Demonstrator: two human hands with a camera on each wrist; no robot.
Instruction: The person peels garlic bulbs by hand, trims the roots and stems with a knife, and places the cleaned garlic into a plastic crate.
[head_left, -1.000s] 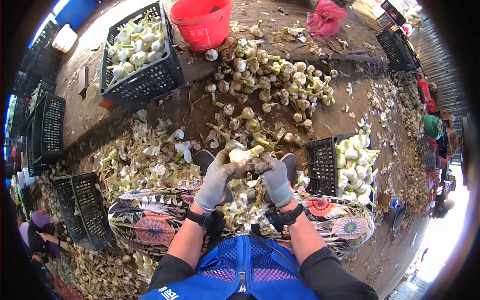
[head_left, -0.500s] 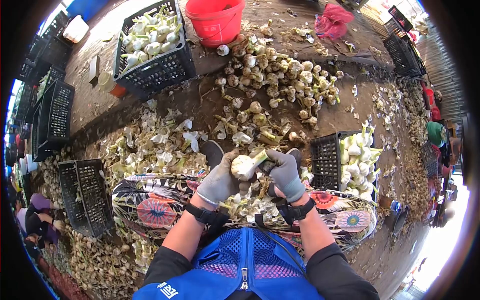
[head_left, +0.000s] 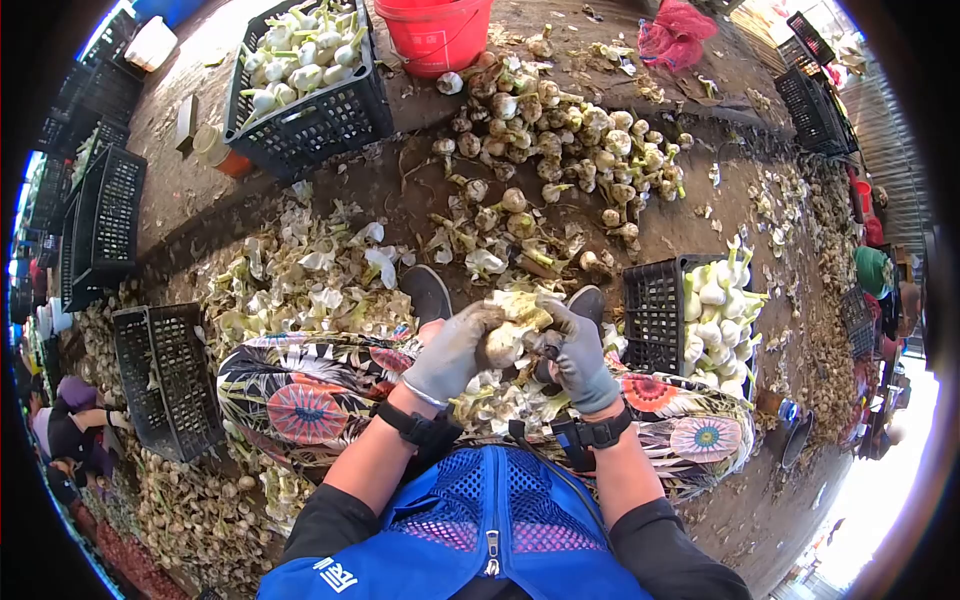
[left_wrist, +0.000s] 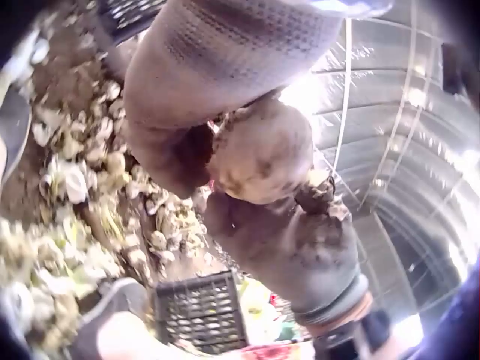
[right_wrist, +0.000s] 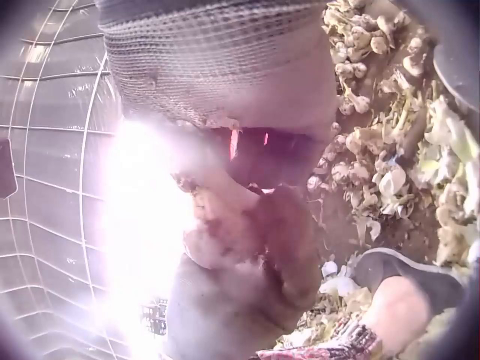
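Far left of the held garlic bulb [head_left: 503, 345], dark stacked crates [head_left: 105, 215] merge near the view's edge, hard to count. Nearer, still left of it, stands one slatted crate [head_left: 170, 385]. Beyond the bulb to the left, one crate [head_left: 310, 130] holds white garlic, too overlapped to count; then one red bucket [head_left: 437, 38], its top cut off. The left hand [head_left: 448, 352], just left of the bulb, curls its fingers round it. The right hand [head_left: 583, 368], just right, pinches its leafy end, fingertips partly hidden. Beyond it lies one uncountable garlic heap [head_left: 570, 145]; right of it, one crate [head_left: 653, 318] of white garlic.
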